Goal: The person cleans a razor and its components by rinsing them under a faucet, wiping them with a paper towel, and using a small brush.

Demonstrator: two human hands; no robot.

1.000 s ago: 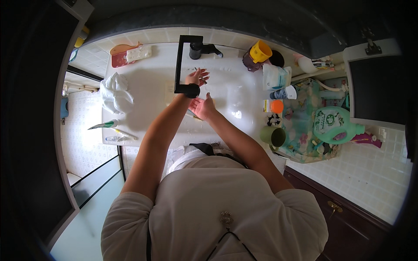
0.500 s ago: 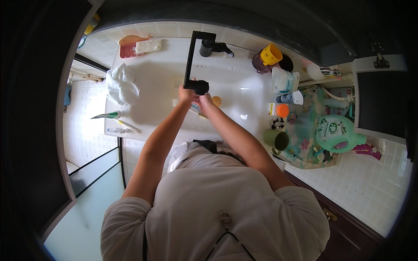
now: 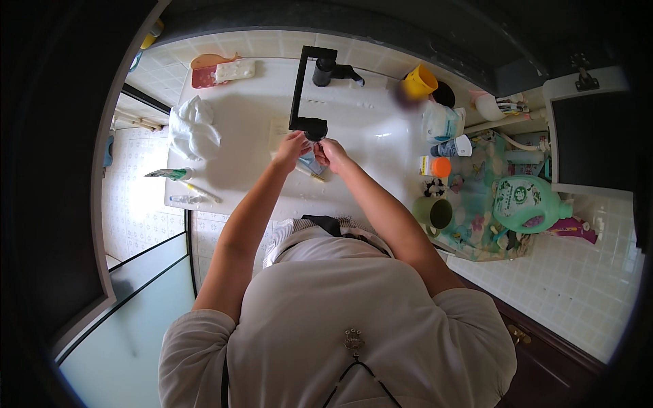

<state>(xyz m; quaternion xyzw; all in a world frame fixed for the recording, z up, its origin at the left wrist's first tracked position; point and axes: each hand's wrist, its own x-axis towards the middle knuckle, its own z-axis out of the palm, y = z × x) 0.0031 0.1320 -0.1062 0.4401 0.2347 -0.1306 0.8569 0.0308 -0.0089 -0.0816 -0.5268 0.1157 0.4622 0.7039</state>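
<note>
Faucet [image 3: 309, 125], upper centre.
Left hand [image 3: 291, 149] and right hand [image 3: 331, 155] beneath, presumably to meet its flow; grips indeterminable.

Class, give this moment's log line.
left hand: near black angular faucet | right hand: near faucet | grips: unclear | white crumpled cloth: left | green cylindrical mug: right

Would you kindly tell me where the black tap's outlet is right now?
In the head view, the outlet is in the upper middle, slightly left, over the white basin, close to the left hand and right hand.
</note>
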